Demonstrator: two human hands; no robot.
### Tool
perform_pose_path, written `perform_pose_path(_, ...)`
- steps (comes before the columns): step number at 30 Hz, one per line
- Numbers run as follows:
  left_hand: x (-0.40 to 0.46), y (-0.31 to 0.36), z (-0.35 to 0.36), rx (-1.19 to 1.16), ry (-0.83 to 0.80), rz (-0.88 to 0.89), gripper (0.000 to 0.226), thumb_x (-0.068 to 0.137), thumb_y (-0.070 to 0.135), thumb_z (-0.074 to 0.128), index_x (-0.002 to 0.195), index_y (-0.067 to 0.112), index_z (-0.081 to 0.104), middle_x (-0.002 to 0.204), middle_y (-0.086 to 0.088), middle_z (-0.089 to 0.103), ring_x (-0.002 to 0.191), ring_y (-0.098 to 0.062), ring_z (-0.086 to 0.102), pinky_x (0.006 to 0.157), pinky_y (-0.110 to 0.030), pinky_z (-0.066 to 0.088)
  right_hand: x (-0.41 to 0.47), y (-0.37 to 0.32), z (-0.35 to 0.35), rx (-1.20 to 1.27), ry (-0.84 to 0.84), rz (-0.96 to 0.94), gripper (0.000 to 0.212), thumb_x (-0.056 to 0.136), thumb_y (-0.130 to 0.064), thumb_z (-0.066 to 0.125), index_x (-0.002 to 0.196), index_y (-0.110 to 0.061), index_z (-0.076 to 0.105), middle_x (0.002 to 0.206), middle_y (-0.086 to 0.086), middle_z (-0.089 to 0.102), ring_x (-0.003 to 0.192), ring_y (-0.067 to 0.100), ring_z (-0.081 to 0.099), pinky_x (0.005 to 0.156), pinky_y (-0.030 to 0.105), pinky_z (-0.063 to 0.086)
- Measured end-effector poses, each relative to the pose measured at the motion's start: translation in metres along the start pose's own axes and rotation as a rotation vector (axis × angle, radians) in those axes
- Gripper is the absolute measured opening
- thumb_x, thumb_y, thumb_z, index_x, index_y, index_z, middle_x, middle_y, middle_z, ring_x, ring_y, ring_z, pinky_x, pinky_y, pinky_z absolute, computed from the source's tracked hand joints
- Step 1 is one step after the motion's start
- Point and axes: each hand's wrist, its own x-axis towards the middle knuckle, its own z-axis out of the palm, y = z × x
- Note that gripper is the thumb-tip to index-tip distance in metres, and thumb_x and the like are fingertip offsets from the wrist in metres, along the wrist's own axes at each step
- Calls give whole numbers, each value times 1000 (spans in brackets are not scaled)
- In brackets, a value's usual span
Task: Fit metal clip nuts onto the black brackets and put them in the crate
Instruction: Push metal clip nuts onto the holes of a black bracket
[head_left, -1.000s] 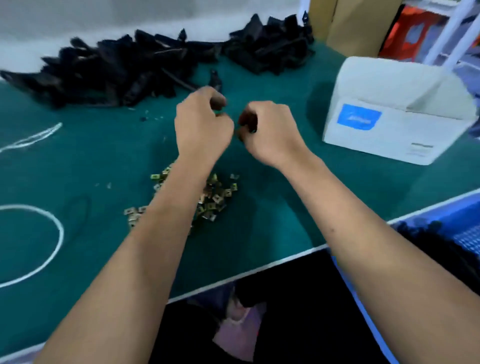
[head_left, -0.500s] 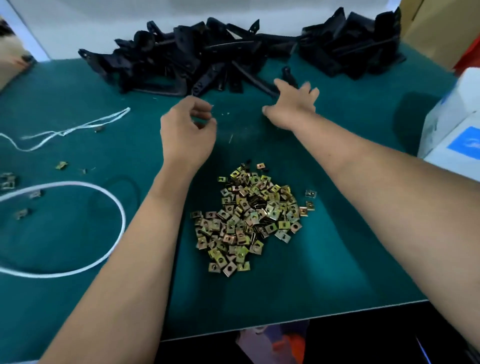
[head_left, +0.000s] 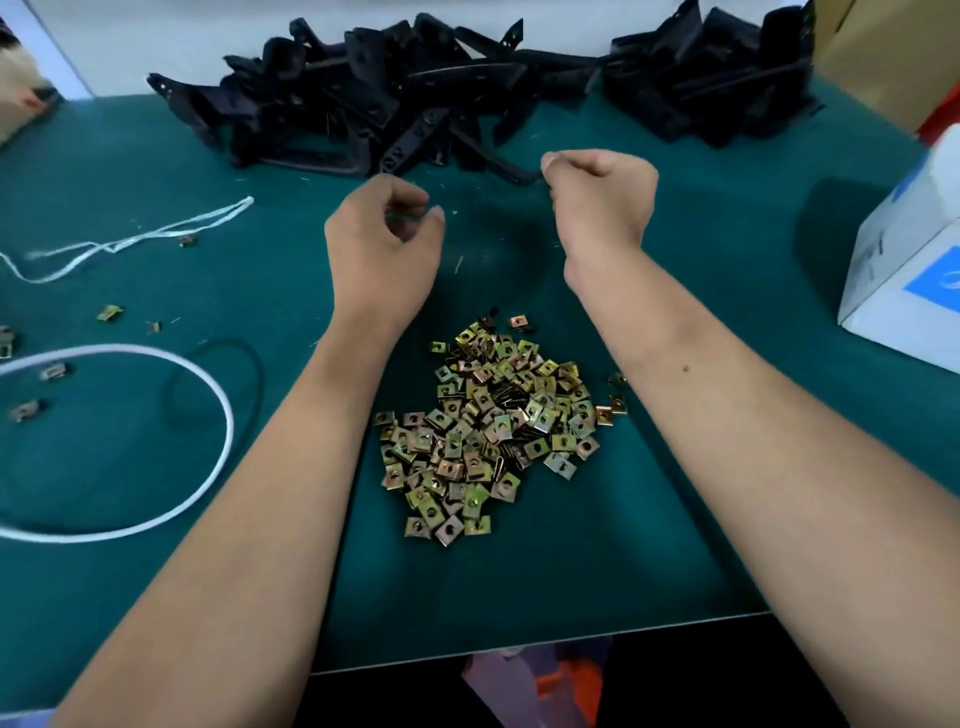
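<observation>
A heap of black brackets (head_left: 395, 104) lies along the far edge of the green table (head_left: 571, 582), with a second heap (head_left: 717, 88) to its right. Brass-coloured clip nuts (head_left: 483, 431) are piled between my forearms. My right hand (head_left: 597, 202) is curled into a fist at the near end of one long black bracket (head_left: 498, 161) that sticks out of the heap, and its fingers close round that end. My left hand (head_left: 384, 244) hovers above the table with loosely curled fingers, and nothing shows in it. No crate is in view.
A white cardboard box (head_left: 909, 291) with a blue label stands at the right edge. A white cord loop (head_left: 208, 467) and a white string (head_left: 135, 239) lie at the left, with a few stray clip nuts (head_left: 109, 312) near them. The table's front edge runs just below the nut pile.
My right hand, stretched flat toward the bracket heap half a second ago, has curled round a bracket's end. My left hand has barely moved. A second ago both hands were together further right.
</observation>
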Motion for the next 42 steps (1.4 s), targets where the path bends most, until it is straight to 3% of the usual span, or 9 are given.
perform_pose_path(4, -2, 8, -7, 177, 190, 296, 29, 99, 36, 57, 99, 12, 72, 102, -3, 64, 101, -22, 55, 90, -30, 44, -34, -7, -6, -34, -157, -322, 11, 83, -19, 80, 75, -26, 79, 74, -13, 75, 76, 1, 70, 72, 15, 51)
perform_pose_path(6, 0, 7, -10, 139, 119, 378, 36, 104, 40, 49, 108, 12, 71, 105, 0, 67, 103, -20, 56, 91, -36, 46, -49, -9, -10, -32, -356, -405, 7, 84, -16, 79, 79, -21, 80, 75, -10, 76, 76, 2, 70, 73, 18, 53)
perform_pose_path(12, 7, -10, -18, 179, -306, 213, 60, 93, 64, 54, 135, 22, 62, 107, 10, 71, 102, -7, 63, 91, -26, 49, -52, -4, -31, -311, -778, -434, 4, 86, -12, 80, 86, -15, 79, 79, -5, 75, 74, 1, 66, 77, 21, 52)
perform_pose_path(18, 11, -20, -19, 325, -297, 214, 41, 93, 61, 62, 114, 30, 78, 124, -1, 61, 120, -15, 56, 104, -29, 43, -39, -4, -48, -735, -995, -532, 25, 82, -29, 86, 106, -29, 80, 101, -9, 66, 97, 8, 61, 90, 26, 45)
perform_pose_path(23, 6, -18, -15, 418, -310, 108, 70, 87, 71, 63, 144, 33, 56, 142, -10, 49, 137, -28, 45, 116, -38, 37, -45, -3, -44, -741, -1016, -511, 12, 82, -29, 86, 93, -30, 80, 97, -8, 69, 94, 8, 63, 92, 34, 49)
perform_pose_path(27, 10, -17, -14, 370, -281, -26, 102, 76, 73, 73, 158, 23, 35, 151, -10, 48, 142, -27, 42, 116, -38, 36, -44, 1, -43, -686, -1003, -489, 12, 80, -25, 87, 84, -27, 75, 80, -17, 72, 75, -7, 62, 70, 14, 45)
perform_pose_path(30, 11, -19, -12, 333, -263, -82, 114, 71, 69, 80, 159, 20, 28, 153, -9, 48, 143, -27, 41, 117, -38, 35, -47, 3, -41, -600, -987, -479, 15, 82, -20, 86, 83, -26, 72, 79, -14, 72, 74, -6, 64, 72, 13, 45)
perform_pose_path(37, 6, -24, -8, 193, -205, -49, 100, 66, 60, 87, 149, 25, 45, 141, 4, 57, 131, -15, 51, 100, -21, 36, -44, 6, -40, -245, -732, -329, 12, 90, -11, 76, 99, -20, 78, 84, -2, 77, 74, 8, 68, 71, 22, 53)
perform_pose_path(42, 0, -16, -8, -10, -358, 51, 90, 66, 62, 86, 142, 26, 52, 132, 3, 63, 126, -17, 58, 111, -42, 46, -38, 9, -42, -90, -596, -157, 10, 93, -21, 77, 86, -15, 78, 69, 0, 73, 61, 8, 59, 57, 21, 49)
